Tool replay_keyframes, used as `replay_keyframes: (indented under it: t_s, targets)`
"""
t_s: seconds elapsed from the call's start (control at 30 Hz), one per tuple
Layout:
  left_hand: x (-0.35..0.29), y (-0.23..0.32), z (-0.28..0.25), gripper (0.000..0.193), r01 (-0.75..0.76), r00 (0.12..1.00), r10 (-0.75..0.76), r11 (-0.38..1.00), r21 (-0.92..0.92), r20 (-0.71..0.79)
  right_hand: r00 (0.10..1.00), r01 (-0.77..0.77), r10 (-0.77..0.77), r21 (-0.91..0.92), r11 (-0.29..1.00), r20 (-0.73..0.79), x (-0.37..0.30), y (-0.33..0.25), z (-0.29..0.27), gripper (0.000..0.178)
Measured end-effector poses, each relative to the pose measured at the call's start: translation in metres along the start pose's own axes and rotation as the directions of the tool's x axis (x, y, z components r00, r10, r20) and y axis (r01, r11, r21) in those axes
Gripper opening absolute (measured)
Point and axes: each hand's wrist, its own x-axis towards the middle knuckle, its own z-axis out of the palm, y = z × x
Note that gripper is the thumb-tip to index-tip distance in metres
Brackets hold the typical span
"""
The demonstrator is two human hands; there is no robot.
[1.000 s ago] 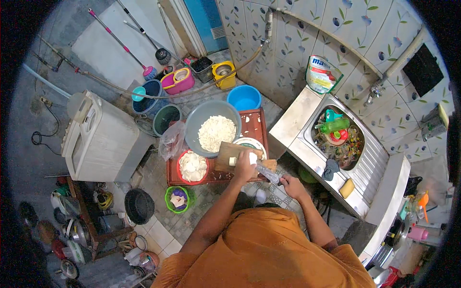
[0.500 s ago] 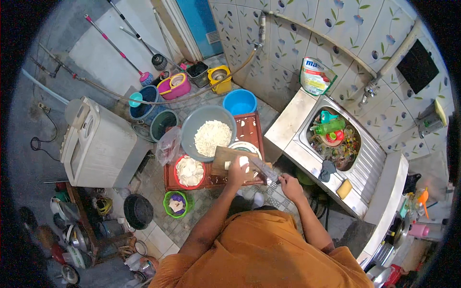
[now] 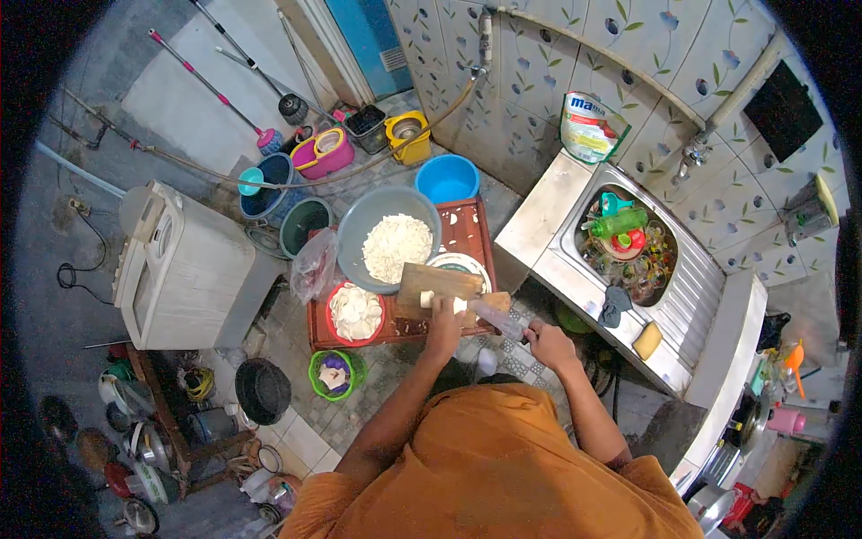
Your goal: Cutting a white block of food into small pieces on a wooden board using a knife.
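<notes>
My left hand (image 3: 444, 327) is closed over pale white pieces (image 3: 426, 299) lying on a wooden cutting board (image 3: 429, 279); white shows on both sides of the fingertips. My right hand (image 3: 549, 346) grips the handle of a large knife (image 3: 496, 319), its wide blade pointing left toward the board's right end, close to the pale pieces. Beyond the board stands a big grey basin (image 3: 350, 247) heaped with small pale cut pieces (image 3: 397, 249). Left of my left hand, a red bowl (image 3: 333, 329) holds larger white slices (image 3: 356, 313).
All this rests on a low reddish-brown table (image 3: 480, 225). A green basket (image 3: 359, 370) stands on the floor in front. At right is a steel sink (image 3: 691, 310) full of dishes, with a sponge (image 3: 646, 340) on its ledge. A blue basin (image 3: 447, 180) sits behind; a washing machine (image 3: 193, 269) stands left.
My left hand has shifted slightly down and its fingers have changed position on the pale pieces. The knife has moved a little down, still in my right hand. The view has shifted slightly.
</notes>
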Motion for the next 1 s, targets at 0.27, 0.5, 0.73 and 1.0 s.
replay_keyframes:
  t_s: [0.27,0.5,0.73,1.0]
  targets:
    - [0.007,0.004,0.011,0.045,0.072,0.997,-0.072,0.997,-0.038,0.016,0.994,0.101,-0.098,0.063,0.993,-0.055,0.009,0.004,0.019,0.030]
    - [0.013,0.022,0.005,0.051,0.167,0.984,-0.167,0.986,0.016,0.054,0.998,0.022,-0.017,0.075,0.997,-0.061,-0.007,-0.002,0.009,0.028]
    - [0.004,0.007,0.014,0.044,0.065,0.998,-0.065,0.998,0.026,-0.023,0.992,0.053,-0.035,0.151,0.987,-0.118,-0.014,0.000,0.013,0.030]
    - [-0.006,0.045,-0.040,0.034,0.015,0.950,-0.136,0.919,-0.395,-0.280,0.929,0.174,-0.034,0.355,0.919,-0.367,-0.018,-0.008,0.012,0.025]
